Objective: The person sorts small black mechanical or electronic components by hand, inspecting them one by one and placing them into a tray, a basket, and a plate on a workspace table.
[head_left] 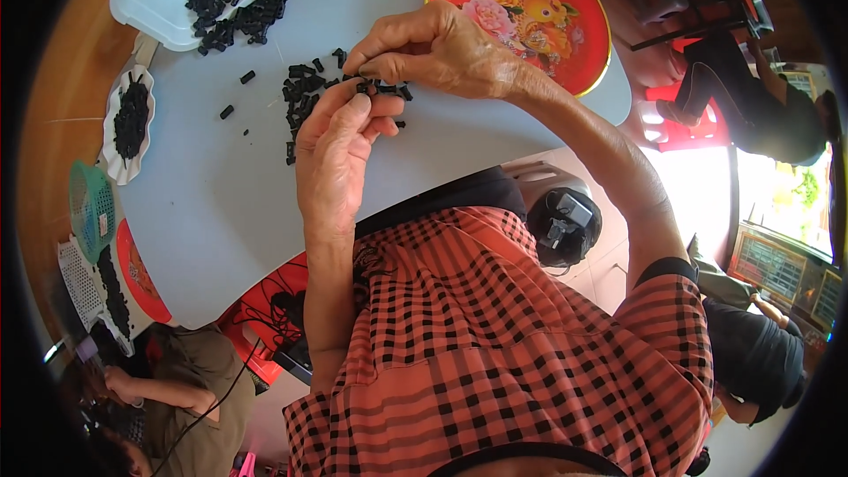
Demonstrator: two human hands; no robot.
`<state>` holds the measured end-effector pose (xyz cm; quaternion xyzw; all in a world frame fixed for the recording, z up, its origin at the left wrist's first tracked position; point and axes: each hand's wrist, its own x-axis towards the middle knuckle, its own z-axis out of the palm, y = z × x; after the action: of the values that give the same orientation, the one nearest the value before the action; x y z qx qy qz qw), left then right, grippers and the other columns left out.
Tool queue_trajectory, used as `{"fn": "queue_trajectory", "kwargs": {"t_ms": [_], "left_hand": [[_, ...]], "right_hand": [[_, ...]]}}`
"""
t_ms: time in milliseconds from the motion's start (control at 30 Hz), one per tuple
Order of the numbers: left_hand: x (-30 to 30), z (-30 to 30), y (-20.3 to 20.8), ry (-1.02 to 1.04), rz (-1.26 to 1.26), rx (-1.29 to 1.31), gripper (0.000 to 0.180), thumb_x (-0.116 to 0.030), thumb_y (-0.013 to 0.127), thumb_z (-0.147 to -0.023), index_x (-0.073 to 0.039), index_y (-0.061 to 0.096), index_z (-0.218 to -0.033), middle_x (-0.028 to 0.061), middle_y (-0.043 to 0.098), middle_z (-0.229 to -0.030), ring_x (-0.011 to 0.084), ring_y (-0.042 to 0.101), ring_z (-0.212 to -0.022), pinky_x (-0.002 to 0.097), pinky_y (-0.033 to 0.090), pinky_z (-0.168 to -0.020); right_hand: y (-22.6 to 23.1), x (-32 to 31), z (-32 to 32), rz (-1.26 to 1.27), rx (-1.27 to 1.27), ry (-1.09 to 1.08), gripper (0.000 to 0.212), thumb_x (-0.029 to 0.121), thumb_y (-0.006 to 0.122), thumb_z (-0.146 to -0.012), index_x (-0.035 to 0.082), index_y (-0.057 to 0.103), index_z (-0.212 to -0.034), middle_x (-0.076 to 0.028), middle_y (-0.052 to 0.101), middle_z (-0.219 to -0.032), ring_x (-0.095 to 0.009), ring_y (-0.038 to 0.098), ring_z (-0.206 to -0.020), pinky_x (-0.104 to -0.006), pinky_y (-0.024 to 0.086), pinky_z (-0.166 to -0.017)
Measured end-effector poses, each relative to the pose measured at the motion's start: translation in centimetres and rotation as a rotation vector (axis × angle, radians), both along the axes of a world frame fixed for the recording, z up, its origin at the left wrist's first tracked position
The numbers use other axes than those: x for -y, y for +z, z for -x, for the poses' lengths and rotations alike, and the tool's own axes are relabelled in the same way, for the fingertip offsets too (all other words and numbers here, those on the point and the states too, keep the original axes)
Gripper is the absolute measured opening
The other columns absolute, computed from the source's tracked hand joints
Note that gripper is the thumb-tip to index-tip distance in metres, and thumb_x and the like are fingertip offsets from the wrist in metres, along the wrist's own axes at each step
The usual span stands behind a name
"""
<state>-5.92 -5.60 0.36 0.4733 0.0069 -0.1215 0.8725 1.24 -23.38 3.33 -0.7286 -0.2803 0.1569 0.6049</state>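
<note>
Above the grey table [247, 141] my two hands meet over a loose pile of small black plastic parts [302, 93]. My left hand [340, 141] pinches one small black part [364, 87] between thumb and fingers. Right beside it, the thumb and forefinger of my right hand [446, 53] are pressed together at the same part; whether they hold a separate tiny piece is too small to tell. Two or three single black parts [247, 77] lie to the left of the pile.
At the back left, a white tray [146, 0] holds black parts, with more heaped beside it. A white scalloped dish [124, 172] of thin black pieces stands at the left edge. A red flowered tray [587, 53] lies back right. Other people [190, 389] sit nearby.
</note>
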Motion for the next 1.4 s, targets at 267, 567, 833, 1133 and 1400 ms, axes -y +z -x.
{"fn": "queue_trajectory", "kwargs": {"t_ms": [267,567,833,1133,1400], "left_hand": [[0.4,-0.2,0.1,-0.026,0.027,-0.037,0.023,-0.012,0.053,-0.093,0.003,0.059,-0.109,0.0147,0.067,-0.092,0.0174,0.062,-0.081,0.0297,0.047,-0.076],[1.0,-0.3,0.4,0.011,0.045,-0.006,0.025,-0.013,0.052,-0.094,0.004,0.058,-0.110,0.0155,0.067,-0.092,0.0180,0.062,-0.081,0.0300,0.048,-0.077],[0.9,-0.3,0.4,0.000,-0.038,0.043,0.023,-0.010,0.050,-0.094,0.006,0.058,-0.109,0.0139,0.066,-0.091,0.0179,0.062,-0.082,0.0300,0.049,-0.076],[0.5,-0.6,0.2,0.049,0.072,-0.062,0.022,-0.007,0.050,-0.092,0.006,0.059,-0.108,0.0135,0.065,-0.093,0.0199,0.063,-0.087,0.0320,0.050,-0.079],[0.7,-1.0,0.9,0.028,0.212,-0.113,0.019,-0.005,0.049,-0.092,0.005,0.058,-0.106,0.0130,0.063,-0.099,0.0196,0.062,-0.092,0.0340,0.048,-0.089]], "right_hand": [[-0.2,-0.1,0.5,-0.109,-0.078,-0.058,0.015,0.009,0.063,-0.089,0.001,0.066,-0.100,-0.002,0.066,-0.089,-0.007,0.061,-0.084,-0.0225,0.050,-0.078],[-0.8,-0.5,1.4,-0.203,-0.066,-0.121,0.009,0.007,0.063,-0.088,0.000,0.064,-0.094,-0.002,0.064,-0.085,-0.006,0.059,-0.081,-0.0211,0.051,-0.073],[-1.1,-0.2,1.6,-0.066,0.241,-0.127,0.007,0.004,0.063,-0.086,0.000,0.062,-0.092,-0.004,0.063,-0.082,-0.010,0.061,-0.077,-0.0237,0.050,-0.069],[1.1,-0.5,2.1,0.121,0.449,-0.168,0.030,0.009,0.067,-0.074,0.003,0.062,-0.103,-0.010,0.063,-0.092,-0.023,0.064,-0.085,-0.0327,0.053,-0.072],[0.3,-1.0,1.8,0.329,0.753,-0.135,0.043,0.014,0.071,-0.068,0.001,0.059,-0.107,-0.011,0.058,-0.091,-0.029,0.057,-0.083,-0.0390,0.048,-0.072]]}}
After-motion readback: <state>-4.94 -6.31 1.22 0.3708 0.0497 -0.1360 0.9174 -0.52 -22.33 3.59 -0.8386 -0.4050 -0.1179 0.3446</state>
